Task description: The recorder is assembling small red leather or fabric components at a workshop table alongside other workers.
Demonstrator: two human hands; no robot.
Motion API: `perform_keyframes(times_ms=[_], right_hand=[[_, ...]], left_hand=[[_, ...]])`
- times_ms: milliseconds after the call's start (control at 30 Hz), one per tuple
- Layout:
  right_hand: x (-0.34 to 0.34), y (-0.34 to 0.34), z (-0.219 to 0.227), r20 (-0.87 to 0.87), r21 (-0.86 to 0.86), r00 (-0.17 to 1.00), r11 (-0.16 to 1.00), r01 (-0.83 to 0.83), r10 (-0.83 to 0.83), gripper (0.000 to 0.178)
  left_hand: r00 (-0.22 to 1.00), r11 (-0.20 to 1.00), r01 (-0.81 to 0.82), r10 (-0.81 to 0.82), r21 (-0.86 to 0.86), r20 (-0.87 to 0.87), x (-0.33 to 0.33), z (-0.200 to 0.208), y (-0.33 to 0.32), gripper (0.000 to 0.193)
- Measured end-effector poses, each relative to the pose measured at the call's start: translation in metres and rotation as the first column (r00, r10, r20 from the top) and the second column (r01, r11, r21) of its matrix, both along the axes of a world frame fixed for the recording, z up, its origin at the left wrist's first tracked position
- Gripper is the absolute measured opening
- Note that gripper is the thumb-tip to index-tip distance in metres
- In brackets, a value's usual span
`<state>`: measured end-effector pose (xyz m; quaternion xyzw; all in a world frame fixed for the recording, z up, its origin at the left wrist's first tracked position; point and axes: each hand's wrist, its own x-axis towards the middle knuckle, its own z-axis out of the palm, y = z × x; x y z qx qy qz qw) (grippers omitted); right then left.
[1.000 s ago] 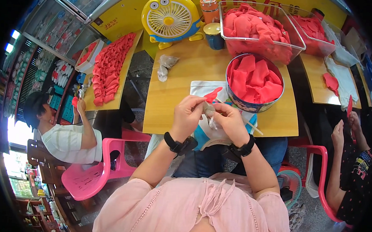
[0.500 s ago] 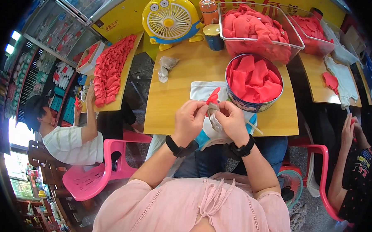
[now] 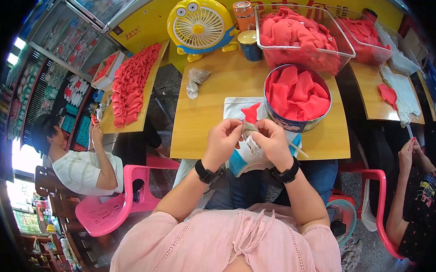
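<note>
Both hands meet at the near table edge, left hand (image 3: 222, 140) and right hand (image 3: 272, 141) pinching a small pale piece (image 3: 250, 130) between fingertips, red piece (image 3: 250, 112) just beyond them.

Yellow wall panel (image 3: 150, 23) runs behind the tables at top. Three light wooden tables: centre rectangular table (image 3: 214, 111), narrower table at left (image 3: 146, 108), another at right (image 3: 370, 94). Grey speckled floor (image 3: 169, 87) shows between them. Pink plastic chair (image 3: 115, 207) at lower left; red-framed chair (image 3: 378, 201) at lower right. Glass-fronted display shelves (image 3: 71, 37) at upper left, packed with small goods. Bright daylight from the opening (image 3: 25, 159) at far left.
</note>
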<state>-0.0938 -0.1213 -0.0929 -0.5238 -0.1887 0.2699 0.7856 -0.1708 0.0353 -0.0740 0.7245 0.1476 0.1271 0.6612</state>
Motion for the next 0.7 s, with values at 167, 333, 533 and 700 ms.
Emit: perform_keyframes(times_ms=[167,333,533,700], right_hand=[[0.005,-0.001,-0.006,0.035,-0.055,0.999,0.998,-0.02,0.022,0.014],[0.005,-0.001,-0.006,0.115,-0.141,0.991,0.986,0.091,-0.075,0.013],[0.001,0.005,-0.007,0.262,-0.047,0.915,0.943,0.33,-0.308,0.015],[-0.001,-0.001,0.008,-0.069,0.113,0.993,0.989,0.1,-0.092,0.013]], left_hand=[[0.997,0.99,-0.034,0.023,0.139,0.077,0.001,0.006,-0.007,0.01],[0.977,0.862,-0.084,-0.027,0.5,0.21,-0.001,0.009,-0.018,0.007],[0.97,0.798,-0.029,-0.124,0.602,0.211,0.002,0.007,-0.018,0.008],[0.975,0.835,-0.063,-0.066,0.546,0.213,0.005,0.005,-0.013,0.014]])
